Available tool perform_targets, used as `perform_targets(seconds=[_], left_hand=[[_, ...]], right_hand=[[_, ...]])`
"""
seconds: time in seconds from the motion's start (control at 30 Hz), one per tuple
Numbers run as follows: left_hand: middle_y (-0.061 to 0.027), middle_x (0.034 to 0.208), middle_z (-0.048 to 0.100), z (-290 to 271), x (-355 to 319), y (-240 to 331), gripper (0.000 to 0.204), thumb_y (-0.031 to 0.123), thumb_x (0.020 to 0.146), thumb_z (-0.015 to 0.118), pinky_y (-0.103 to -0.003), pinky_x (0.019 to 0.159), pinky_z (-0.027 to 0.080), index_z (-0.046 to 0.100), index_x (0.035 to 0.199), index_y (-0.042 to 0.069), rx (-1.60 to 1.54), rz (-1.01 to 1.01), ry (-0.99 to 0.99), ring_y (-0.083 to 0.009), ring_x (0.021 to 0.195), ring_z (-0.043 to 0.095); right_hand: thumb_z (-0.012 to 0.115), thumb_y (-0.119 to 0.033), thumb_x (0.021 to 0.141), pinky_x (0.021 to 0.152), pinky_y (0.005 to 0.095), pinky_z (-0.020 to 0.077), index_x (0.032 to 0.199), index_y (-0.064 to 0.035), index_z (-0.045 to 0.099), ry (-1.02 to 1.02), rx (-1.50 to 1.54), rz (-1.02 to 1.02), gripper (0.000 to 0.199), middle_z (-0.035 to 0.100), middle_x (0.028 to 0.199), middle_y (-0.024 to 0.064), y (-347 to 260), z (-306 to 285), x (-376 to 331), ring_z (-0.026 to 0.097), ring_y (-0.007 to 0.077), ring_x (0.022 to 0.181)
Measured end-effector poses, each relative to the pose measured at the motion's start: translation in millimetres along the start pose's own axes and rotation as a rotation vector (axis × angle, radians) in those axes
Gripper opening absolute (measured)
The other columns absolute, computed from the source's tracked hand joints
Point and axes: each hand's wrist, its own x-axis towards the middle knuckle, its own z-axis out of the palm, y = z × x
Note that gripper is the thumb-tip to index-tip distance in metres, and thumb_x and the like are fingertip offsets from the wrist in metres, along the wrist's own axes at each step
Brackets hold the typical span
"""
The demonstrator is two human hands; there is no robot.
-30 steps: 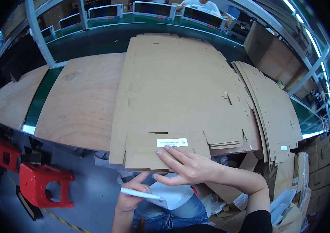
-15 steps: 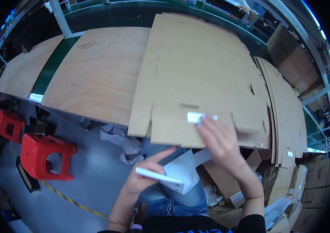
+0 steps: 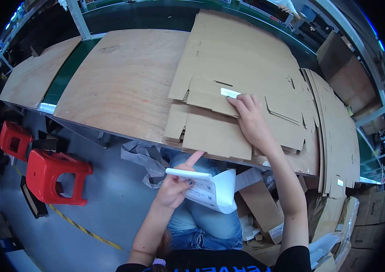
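Cardboard under the right hand (image 3: 250,115): fingers bent over the near edge of the top carton (image 3: 210,97), a flat, unfolded piece, tips beside a white sticker (image 3: 229,93); whether the thumb pinches from beneath, I cannot make out. Left hand (image 3: 173,190), nearer the body, is closed on some paper (image 3: 200,192), thumb across it, index finger stretched toward the stack. Risk, in my judgement: if the right fingers drag across the sticker, a corner could lift or crease, most likely if it is not pressed down fully. Top carton sits farther from the body than the lower carton (image 3: 217,138) just below the right wrist; slots and flaps might snag if one slides over the other, and a one-sided push could skew it. Paper may crumple if the left thumb squeezes harder. Materials: board tan, matt, thin-edged, cut with narrow slots and notched flaps. Paper white, limp, curled into a loose fold, printed on the face toward the body. Sticker a small, smooth rectangle. Left of the right hand's grip, a wooden board (image 3: 124,81), pale, with faint swirling grain.
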Motion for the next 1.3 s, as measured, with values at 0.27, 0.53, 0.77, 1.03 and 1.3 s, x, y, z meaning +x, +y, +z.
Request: perform_targets(seconds=[0.27,0.53,0.77,1.03,1.3], left_hand=[[-0.0203,0.131,0.047,-26,-21,-9,0.029,-0.008,0.079,0.053,-0.024,0.081,0.045,0.056,0.107,0.0,0.091,-0.043,-0.116,-0.0214,0.105,0.056],[-0.0117,0.099,0.061,16,-33,7,0.028,-0.005,0.08,0.055,-0.026,0.074,0.047,0.057,0.107,-0.001,0.314,-0.186,0.003,-0.0172,0.078,0.057],[-0.0103,0.085,0.065,21,-39,10,0.017,0.0,0.078,0.058,-0.022,0.058,0.042,0.062,0.094,-0.001,0.755,-0.137,-0.087,-0.0136,0.064,0.054],[-0.0064,0.071,0.064,57,-22,3,0.011,0.004,0.077,0.063,-0.022,0.053,0.038,0.064,0.088,0.0,0.98,0.068,-0.07,-0.0129,0.056,0.051],[-0.0078,0.076,0.065,76,-7,8,0.014,0.004,0.077,0.067,-0.023,0.059,0.042,0.064,0.089,-0.001,0.729,-0.268,-0.107,-0.0138,0.059,0.052]], right_hand=[[0.049,-0.014,0.087,0.091,0.0344,0.0362,0.119,-0.0027,0.049,-0.067,-0.075,-0.061,0.034,0.046,0.112,0.0129,-28,-17,-27,0.043,0.0263,0.103],[0.051,-0.019,0.089,0.087,0.0343,0.0427,0.116,-0.0024,0.052,-0.102,-0.034,-0.146,0.032,0.049,0.109,0.0123,-7,-25,-14,0.049,0.0254,0.099],[0.054,-0.029,0.089,0.063,0.0357,0.0488,0.099,-0.0006,0.058,-0.419,0.575,-0.187,0.031,0.057,0.083,0.0121,-79,-91,-51,0.058,0.027,0.07],[0.056,-0.011,0.088,0.052,0.0294,0.0473,0.1,0.0005,0.055,-0.496,0.573,-0.153,0.016,0.054,0.081,0.0127,-89,-117,-78,0.055,0.0207,0.061],[0.057,-0.004,0.087,0.048,0.0263,0.0452,0.098,0.0003,0.055,-0.247,0.596,-0.063,0.012,0.052,0.082,0.0098,-85,-122,-81,0.049,0.0184,0.054]])
